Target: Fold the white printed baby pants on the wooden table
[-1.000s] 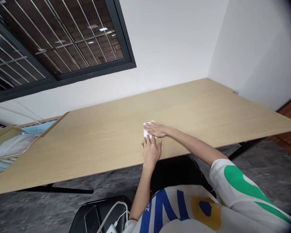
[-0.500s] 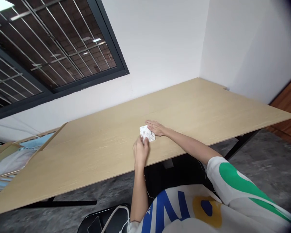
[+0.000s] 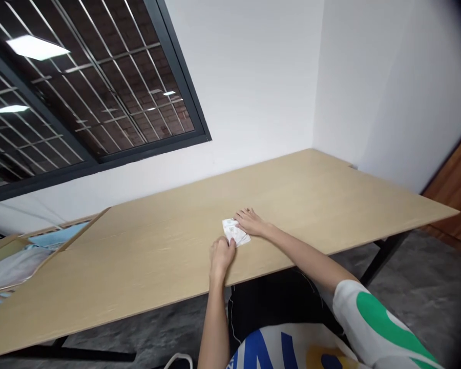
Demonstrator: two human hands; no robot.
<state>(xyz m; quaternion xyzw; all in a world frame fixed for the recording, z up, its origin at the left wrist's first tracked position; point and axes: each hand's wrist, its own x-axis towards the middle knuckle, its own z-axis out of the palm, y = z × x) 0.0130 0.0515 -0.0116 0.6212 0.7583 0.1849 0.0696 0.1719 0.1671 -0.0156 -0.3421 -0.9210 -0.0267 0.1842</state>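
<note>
On the wooden table (image 3: 157, 256) lies a small flat white piece with faint grey printing (image 3: 236, 236), its layers overlapping unevenly. Whether it is paper or cloth I cannot make out. My left hand (image 3: 222, 254) pinches its near left edge, thumb on top and fingers curled. My right hand (image 3: 249, 222) rests over its far right part, fingers stretched out and lying nearly flat. That hand hides the upper right corner of the white piece.
A barred window (image 3: 100, 87) and a white wall (image 3: 253, 77) stand behind the table. At the far left is an open box (image 3: 42, 256) with blue and whitish soft items. A black table leg (image 3: 384, 256) shows at right.
The view has tilted upward, so table and hands sit lower in the picture. The right hand's fingers have spread slightly, and the white piece's visible shape has changed a little.
</note>
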